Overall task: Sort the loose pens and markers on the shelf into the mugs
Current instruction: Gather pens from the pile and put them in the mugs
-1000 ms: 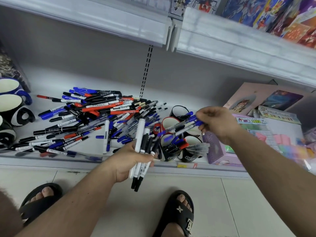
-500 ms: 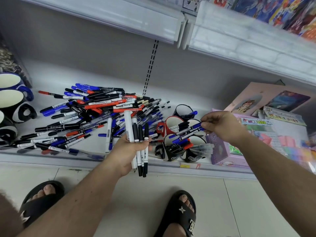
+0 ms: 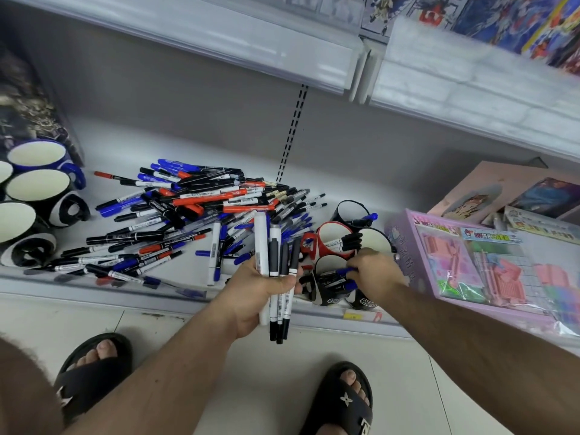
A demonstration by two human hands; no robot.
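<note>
The right hand, fingers pinched on blue-capped pens, has dropped from above the red mug to the black mug beside it, while the left hand clamps black markers nearby.

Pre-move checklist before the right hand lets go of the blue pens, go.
1. Right hand over a mug: ok, it is at the front black mug.
2. Blue pens tips inside that mug: cannot tell, the fingers hide the ends.
3. Mug has room: ok, only a few pens in it.
4. Neighbouring red mug upright: ok.
5. Left hand grip on the black and white markers: ok, bundle held upright clear of the shelf.
6. Pile of loose pens left to sort: not ok, most still lie on the shelf.
</note>
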